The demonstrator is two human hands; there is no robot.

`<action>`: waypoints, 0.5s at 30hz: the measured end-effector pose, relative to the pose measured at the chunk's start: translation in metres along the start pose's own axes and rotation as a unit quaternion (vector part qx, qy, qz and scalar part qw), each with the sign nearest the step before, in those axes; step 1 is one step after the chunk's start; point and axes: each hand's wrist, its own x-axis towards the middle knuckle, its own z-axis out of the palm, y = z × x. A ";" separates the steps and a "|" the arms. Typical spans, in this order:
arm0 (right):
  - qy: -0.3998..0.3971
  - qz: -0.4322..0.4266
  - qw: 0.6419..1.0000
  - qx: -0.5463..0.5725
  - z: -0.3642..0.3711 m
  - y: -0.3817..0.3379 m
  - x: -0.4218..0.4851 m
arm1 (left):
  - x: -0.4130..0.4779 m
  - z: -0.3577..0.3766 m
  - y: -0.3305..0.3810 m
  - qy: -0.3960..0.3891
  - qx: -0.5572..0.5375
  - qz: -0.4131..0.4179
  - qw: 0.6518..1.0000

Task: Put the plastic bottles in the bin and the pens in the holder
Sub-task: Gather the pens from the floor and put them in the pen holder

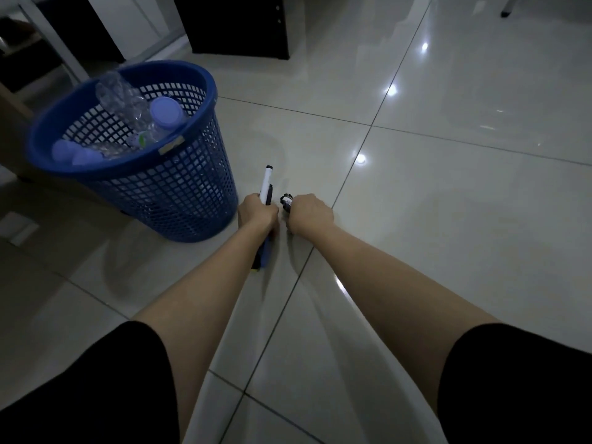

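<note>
Just right of the blue bin (137,155), low over the floor (416,219): left hand (258,214) with fingers wrapped round a bundle of pens (266,187), right hand (309,214) with fingers curled round another pen (286,201). Plastic bottles (144,113) already piled inside the bin; no holder anywhere in sight. Judged likely to shed a pen from the crowded left fist, or to drop pens into the bin beside it by mistake.
</note>
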 end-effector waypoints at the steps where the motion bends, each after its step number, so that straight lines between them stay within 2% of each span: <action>1: -0.006 0.007 1.000 0.015 -0.005 0.004 -0.002 | -0.002 0.000 0.001 -0.002 -0.001 -0.005 1.000; 3: -0.027 0.029 0.994 0.104 -0.014 0.016 -0.006 | -0.006 0.001 0.004 -0.013 -0.019 -0.013 1.000; 4: -0.042 0.055 0.980 0.184 -0.019 0.023 -0.008 | -0.010 0.002 0.006 -0.022 -0.034 -0.017 0.999; 6: -0.077 0.124 0.920 0.363 -0.030 0.041 -0.014 | -0.017 0.003 0.012 -0.039 -0.066 -0.024 0.997; 8: -0.106 0.155 0.857 0.481 -0.042 0.058 -0.024 | -0.027 0.006 0.020 -0.060 -0.098 -0.033 0.993; 9: -0.115 0.152 0.840 0.508 -0.048 0.064 -0.027 | -0.032 0.008 0.024 -0.067 -0.109 -0.033 0.991; 12: -0.114 0.119 0.838 0.520 -0.062 0.073 -0.036 | -0.048 0.016 0.040 -0.086 -0.137 -0.016 0.987; 15: -0.111 0.116 0.812 0.561 -0.071 0.076 -0.044 | -0.063 0.026 0.051 -0.086 -0.151 0.006 0.985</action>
